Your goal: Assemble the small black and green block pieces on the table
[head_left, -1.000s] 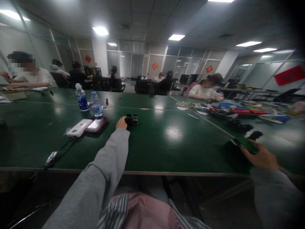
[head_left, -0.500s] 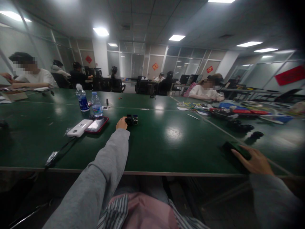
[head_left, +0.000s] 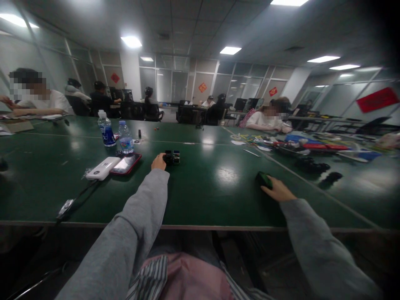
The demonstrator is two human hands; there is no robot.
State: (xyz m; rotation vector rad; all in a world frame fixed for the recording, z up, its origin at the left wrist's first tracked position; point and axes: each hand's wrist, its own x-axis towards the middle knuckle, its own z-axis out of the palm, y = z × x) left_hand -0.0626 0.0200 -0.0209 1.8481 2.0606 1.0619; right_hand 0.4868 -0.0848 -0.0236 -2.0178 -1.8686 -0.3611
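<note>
My left hand point(head_left: 158, 161) is closed on the left side of a group of small dark boxes point(head_left: 176, 157), which rests on the green table point(head_left: 200, 196). The boxes stand side by side with lighter patches on top; their exact kind is too small to make out. Farther right, my right hand point(head_left: 279, 189) grips a dark box with a green top point(head_left: 264, 179), fingers along its near side and right end. Whether that box touches the table or hangs just over it, I cannot tell.
Left of my left hand lie a red-edged phone point(head_left: 126, 163) and a white power bank point(head_left: 103, 168) with a cable. Two bottles, one dark blue point(head_left: 106, 129) and one clear point(head_left: 126, 138), stand behind. Cables and tools point(head_left: 300, 143) clutter the right; people sit around.
My right hand has moved left and farther from me across the table, bringing the green-topped box closer to the small dark boxes. My left hand has stayed in place.
</note>
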